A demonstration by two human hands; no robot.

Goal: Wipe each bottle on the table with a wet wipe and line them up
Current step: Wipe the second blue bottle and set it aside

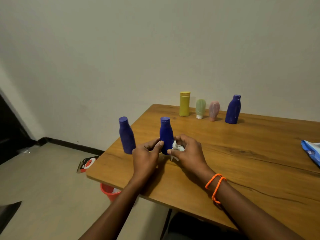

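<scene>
head view looks down over your two forearms onto the wooden table (242, 153), and every place below is told from the dark blue bottle (166, 134) that stands upright near the table's left front edge. your left hand (145, 156) is at the left side of that bottle's base, thumb laid against the lower body, fingers curled round it as far as can be seen. your right hand (187, 153) is at its right side, fingers curled over a crumpled white wet wipe (177, 149) that is pressed against the bottle's lower right flank. the two hands are close together with the bottle between them, one gripping the bottle, the other clamped on the wipe. two orange bands (215, 187) circle your right wrist.

just left of the dark blue bottle, at the table's left edge, stands a second blue bottle (126, 135), upright and apart from it. well behind and to the right, near the wall, four more stand in a row: a yellow bottle (184, 104), a small green bottle (200, 109) on its white cap, a small pink bottle (214, 110), and a third blue bottle (232, 110). far right, at the frame's edge, lies a blue wipe packet (311, 151). below left, on the floor, you have a red bin (108, 191) partly under the table and a red and black card (87, 164).
</scene>
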